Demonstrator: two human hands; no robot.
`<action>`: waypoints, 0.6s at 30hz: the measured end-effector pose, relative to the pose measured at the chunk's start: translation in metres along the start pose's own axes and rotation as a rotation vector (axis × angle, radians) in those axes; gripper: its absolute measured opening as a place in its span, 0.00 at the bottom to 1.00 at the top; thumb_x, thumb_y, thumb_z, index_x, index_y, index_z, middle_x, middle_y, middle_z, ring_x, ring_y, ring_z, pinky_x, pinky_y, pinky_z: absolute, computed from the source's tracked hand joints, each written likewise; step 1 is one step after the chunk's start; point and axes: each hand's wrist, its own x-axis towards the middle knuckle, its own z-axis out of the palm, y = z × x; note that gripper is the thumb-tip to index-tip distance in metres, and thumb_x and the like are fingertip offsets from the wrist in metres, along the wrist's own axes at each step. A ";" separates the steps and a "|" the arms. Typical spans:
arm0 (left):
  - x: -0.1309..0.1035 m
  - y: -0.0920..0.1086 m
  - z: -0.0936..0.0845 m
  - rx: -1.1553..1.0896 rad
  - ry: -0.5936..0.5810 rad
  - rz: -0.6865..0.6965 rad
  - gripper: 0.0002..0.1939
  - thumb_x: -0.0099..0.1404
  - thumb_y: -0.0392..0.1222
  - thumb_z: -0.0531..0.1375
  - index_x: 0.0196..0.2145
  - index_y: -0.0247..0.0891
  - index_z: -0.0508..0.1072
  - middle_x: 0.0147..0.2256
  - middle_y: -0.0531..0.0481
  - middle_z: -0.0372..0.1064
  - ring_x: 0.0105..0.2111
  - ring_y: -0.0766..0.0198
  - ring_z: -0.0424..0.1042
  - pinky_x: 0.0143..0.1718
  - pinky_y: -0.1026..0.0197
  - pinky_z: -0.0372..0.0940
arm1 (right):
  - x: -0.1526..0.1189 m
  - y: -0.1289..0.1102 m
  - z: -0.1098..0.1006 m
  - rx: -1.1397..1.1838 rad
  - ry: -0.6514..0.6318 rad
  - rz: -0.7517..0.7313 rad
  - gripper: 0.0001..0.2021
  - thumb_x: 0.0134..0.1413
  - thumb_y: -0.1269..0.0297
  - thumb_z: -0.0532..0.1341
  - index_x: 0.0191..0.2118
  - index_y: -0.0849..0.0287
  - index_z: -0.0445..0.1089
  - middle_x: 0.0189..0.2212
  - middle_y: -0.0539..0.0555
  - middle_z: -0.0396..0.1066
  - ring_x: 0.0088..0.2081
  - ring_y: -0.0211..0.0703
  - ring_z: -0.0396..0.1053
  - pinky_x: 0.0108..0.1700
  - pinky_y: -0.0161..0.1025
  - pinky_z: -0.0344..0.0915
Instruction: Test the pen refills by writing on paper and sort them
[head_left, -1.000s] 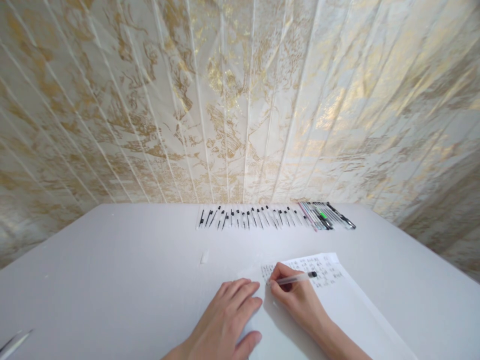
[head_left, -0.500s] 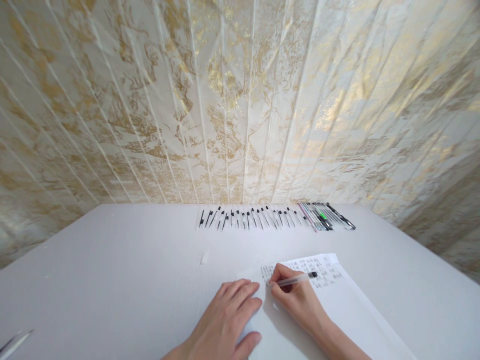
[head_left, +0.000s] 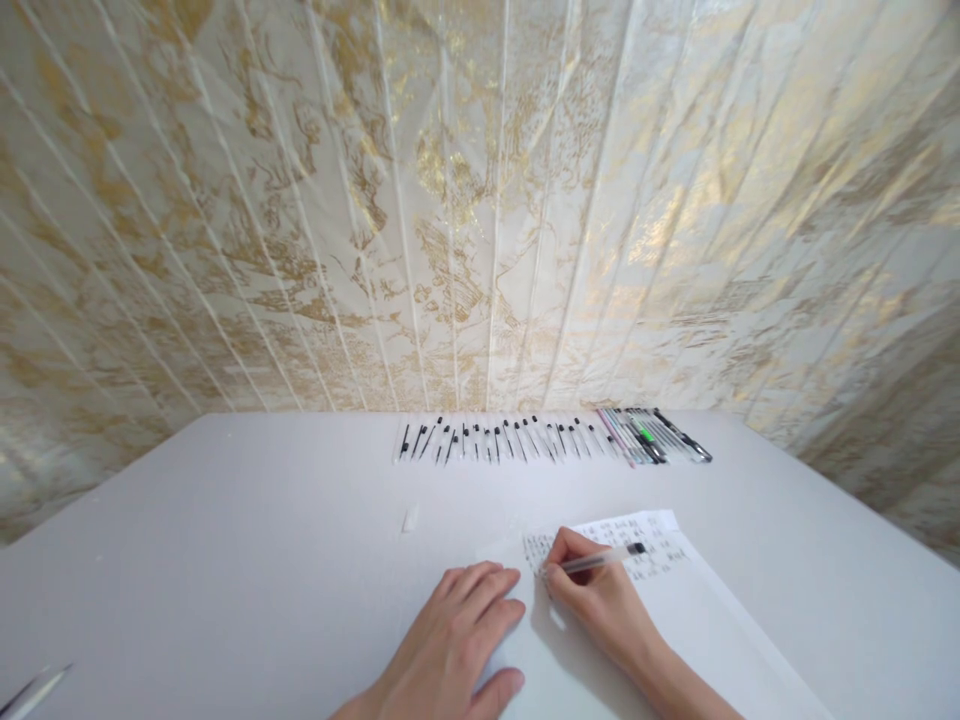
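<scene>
Between the thumb and fingers of my right hand (head_left: 596, 595) is a clear-barrelled pen (head_left: 604, 558) with a black end. Its tip meets the white paper (head_left: 720, 640) near the left edge of the handwriting. Rows of dark handwritten characters (head_left: 660, 550) cover the upper part of the sheet, partly hidden by my right hand. My left hand (head_left: 461, 635) lies flat with fingers stretched out, its fingertips on the paper's left side.
A long row of clear pens and black refills (head_left: 495, 440) lies along the table's far edge. Coloured and black pens (head_left: 652, 435) continue it at right. A small white scrap (head_left: 410, 518) sits mid-table, and another pen (head_left: 34, 690) at lower left. Patterned gold-white curtain (head_left: 450, 200) hangs behind.
My right hand and the pen have shifted slightly to the right across the paper. My left hand stays in nearly the same spot.
</scene>
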 end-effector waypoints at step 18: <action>0.000 -0.061 -0.059 0.154 0.191 -0.598 0.05 0.61 0.33 0.50 0.31 0.40 0.62 0.33 0.50 0.66 0.34 0.60 0.69 0.37 0.59 0.61 | 0.003 -0.012 -0.009 0.121 -0.069 -0.091 0.08 0.54 0.59 0.59 0.35 0.58 0.68 0.27 0.50 0.67 0.28 0.39 0.62 0.30 0.34 0.56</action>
